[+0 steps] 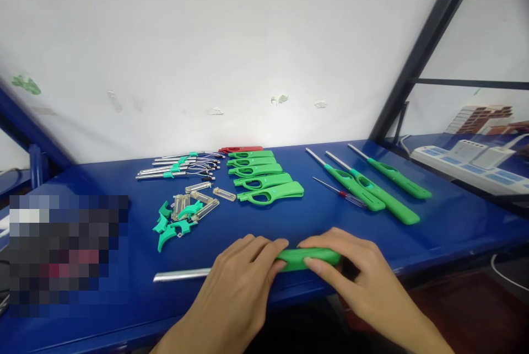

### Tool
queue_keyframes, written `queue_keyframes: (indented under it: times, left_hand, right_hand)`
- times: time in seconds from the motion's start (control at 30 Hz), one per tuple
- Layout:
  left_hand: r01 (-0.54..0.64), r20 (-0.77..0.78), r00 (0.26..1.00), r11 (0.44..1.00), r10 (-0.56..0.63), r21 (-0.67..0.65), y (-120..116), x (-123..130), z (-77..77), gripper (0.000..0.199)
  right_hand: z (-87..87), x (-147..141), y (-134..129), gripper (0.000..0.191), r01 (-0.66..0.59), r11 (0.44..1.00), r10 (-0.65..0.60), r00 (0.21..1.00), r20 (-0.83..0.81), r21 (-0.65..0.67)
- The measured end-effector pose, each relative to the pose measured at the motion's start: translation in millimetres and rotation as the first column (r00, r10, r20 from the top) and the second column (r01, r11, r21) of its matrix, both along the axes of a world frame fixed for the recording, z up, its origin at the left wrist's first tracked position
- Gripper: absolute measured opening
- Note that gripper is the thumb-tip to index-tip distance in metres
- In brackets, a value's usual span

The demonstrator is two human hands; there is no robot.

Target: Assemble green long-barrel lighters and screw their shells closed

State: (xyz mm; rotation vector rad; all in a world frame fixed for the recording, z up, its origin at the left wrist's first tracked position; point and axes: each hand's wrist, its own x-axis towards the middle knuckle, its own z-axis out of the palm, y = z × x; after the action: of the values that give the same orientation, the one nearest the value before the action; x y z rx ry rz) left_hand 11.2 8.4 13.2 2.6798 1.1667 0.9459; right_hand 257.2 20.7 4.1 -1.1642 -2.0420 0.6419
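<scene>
A green lighter [308, 258] with a long metal tube [182, 275] pointing left lies across the front of the blue table. My left hand [243, 277] is closed round the middle, where the tube meets the green handle. On the handle's right end my right hand [359, 271] has its thumb in front and fingers behind. Above them lie several green handle shells [270, 193] and a red one [246, 150]. Metal tubes with wires [165, 172], clear fuel tanks [205, 209] and teal triggers [167, 238] are to the left.
A screwdriver [343, 194] and three long green lighters [386, 199] lie at the right of the blue table [124, 243]. White power strips [475, 164] stand at the far right. A blurred-out patch [66, 255] covers the left. Dark frame posts [425, 45] rise at the right.
</scene>
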Motion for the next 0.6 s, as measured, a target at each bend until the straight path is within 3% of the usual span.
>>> queue_keyframes:
  times: [0.13,0.3,0.47,0.6]
  left_hand:
    - [-0.066,-0.106,0.993,0.997,0.061,-0.046,0,-1,-5.9,0.046]
    - [-0.121,-0.198,0.974,0.991,0.107,-0.058,0,-2,-9.5,0.053]
    - [-0.133,-0.175,0.975,0.991,0.134,0.014,-2,1,-7.0,0.045]
    - [-0.142,-0.071,0.986,0.981,0.152,0.129,-1,-3,-2.4,0.032]
  right_hand:
    - [-5.5,-2,3,0.019,0.115,0.992,-0.114,0.993,-0.020,0.045]
    - [-10.1,-1,4,0.023,0.169,0.985,-0.168,0.985,-0.047,0.039]
    - [-14.9,2,4,0.023,0.201,0.979,-0.199,0.978,-0.057,0.043]
    - [-19.6,11,5,0.018,0.246,0.966,-0.232,0.962,-0.145,0.085]
